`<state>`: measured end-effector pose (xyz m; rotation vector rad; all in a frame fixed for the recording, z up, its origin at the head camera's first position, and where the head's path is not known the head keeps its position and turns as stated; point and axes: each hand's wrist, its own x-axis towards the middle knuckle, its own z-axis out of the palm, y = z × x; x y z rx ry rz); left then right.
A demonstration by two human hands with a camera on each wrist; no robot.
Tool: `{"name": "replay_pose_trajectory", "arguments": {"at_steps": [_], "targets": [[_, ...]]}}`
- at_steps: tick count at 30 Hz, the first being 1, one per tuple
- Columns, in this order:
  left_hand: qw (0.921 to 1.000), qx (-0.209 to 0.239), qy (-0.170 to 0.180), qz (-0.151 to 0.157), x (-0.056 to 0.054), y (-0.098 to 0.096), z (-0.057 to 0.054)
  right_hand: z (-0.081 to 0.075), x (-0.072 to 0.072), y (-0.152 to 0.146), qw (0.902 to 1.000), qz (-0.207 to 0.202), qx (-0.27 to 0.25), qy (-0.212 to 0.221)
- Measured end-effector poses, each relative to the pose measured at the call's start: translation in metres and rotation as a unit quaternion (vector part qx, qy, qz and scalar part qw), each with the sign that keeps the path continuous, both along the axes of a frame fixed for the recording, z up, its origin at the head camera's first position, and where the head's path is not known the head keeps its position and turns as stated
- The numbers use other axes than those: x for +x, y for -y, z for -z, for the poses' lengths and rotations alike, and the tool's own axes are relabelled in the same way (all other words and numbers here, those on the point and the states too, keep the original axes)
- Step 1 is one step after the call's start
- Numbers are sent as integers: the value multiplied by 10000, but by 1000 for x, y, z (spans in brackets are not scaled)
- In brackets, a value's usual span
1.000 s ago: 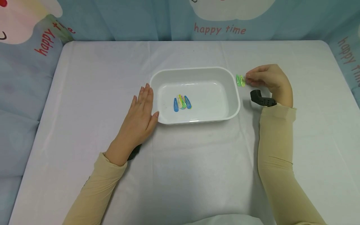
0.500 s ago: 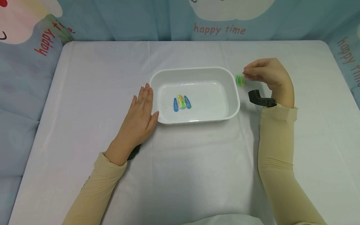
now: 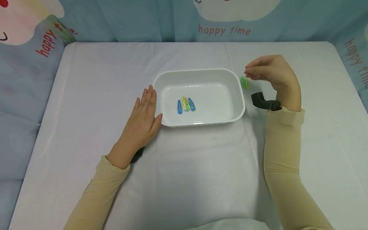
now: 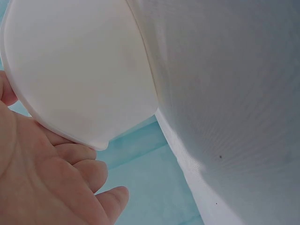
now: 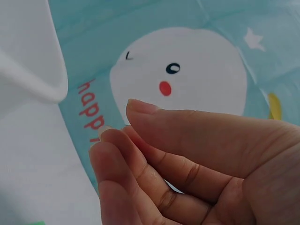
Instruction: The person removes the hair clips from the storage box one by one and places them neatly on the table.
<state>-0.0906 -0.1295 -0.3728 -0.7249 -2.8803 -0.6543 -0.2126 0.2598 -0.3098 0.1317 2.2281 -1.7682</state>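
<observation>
My left hand (image 3: 141, 119) lies with straight fingers along the left end of a white plastic tray (image 3: 201, 124). In the left wrist view, its fingers (image 4: 79, 152) touch the underside of the tray's rim. Several snap hair clips (image 3: 187, 104), blue, yellow, green and pink, lie together on the tray floor. Just outside the tray's right end sit a few green and yellow-green hair clips (image 3: 244, 82). My right hand (image 3: 271, 71) hovers above and right of them, its thumb and fingertips close together; the right wrist view shows nothing between them.
The table (image 3: 201, 179) is covered by a white cloth. A blue printed curtain (image 3: 143, 22) stands along its back and sides. A black wrist camera mount (image 3: 265, 102) juts out below the right hand.
My right hand has risen off the table beside the green clips and drifted toward the back and left, its fingertips now over them. The left hand and tray have stayed still.
</observation>
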Motion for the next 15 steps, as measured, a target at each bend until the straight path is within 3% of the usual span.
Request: {"name": "replay_pose_trajectory", "arguments": {"at_steps": [6,15], "targets": [[10000,27,5,-11,0,1,1,-7,3,12,9996,-263,0,-134],[10000,29,18,2,0,1,0,-10,7,29,9963,-603,488,-358]]}}
